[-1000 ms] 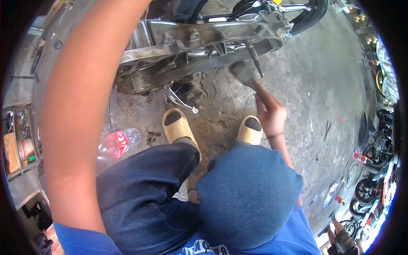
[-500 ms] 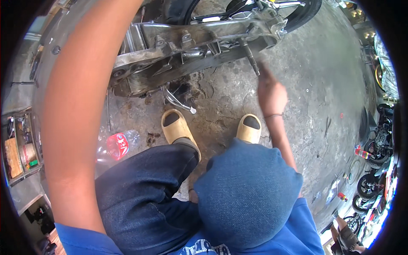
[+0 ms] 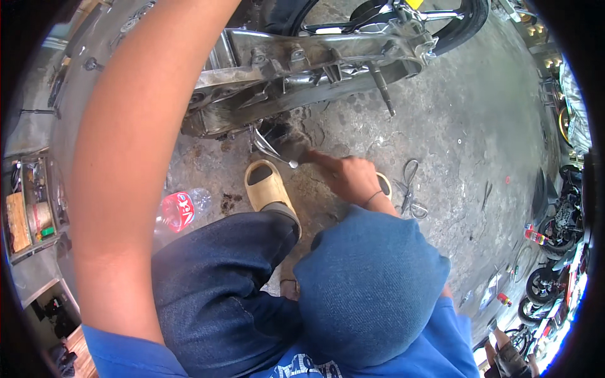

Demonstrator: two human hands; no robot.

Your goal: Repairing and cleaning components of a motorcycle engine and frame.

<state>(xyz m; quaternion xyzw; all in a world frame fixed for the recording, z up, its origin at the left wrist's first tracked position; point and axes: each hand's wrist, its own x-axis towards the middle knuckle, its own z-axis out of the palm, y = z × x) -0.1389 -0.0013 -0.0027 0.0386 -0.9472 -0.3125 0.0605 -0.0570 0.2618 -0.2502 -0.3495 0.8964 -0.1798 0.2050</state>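
Note:
My right hand [image 3: 354,180] is closed low over the floor, between my two sandals, pointing left. Reaching out from its fingers is a dark brush-like tool [image 3: 293,150], smeared by motion, close to a silver metal stand leg [image 3: 268,148]. Above it lies the long, grimy metal engine casing [image 3: 277,60] of a motorbike, with a shaft [image 3: 382,91] sticking out toward me. My left arm [image 3: 135,157] stretches up past the casing's left end. The left hand itself is beyond the upper edge.
A wheel [image 3: 463,31] stands behind the casing. Beside my left sandal [image 3: 270,189] lies a clear bottle [image 3: 179,211] with a red label. A looped cable [image 3: 409,189] is on the concrete floor to the right. Parked motorbikes [image 3: 548,277] line the far right; a tool tray [image 3: 34,208] sits at left.
My right hand has swung from beside the shaft down and left, toward the stand leg. The casing appears slightly farther right in the picture. My left arm stays raised.

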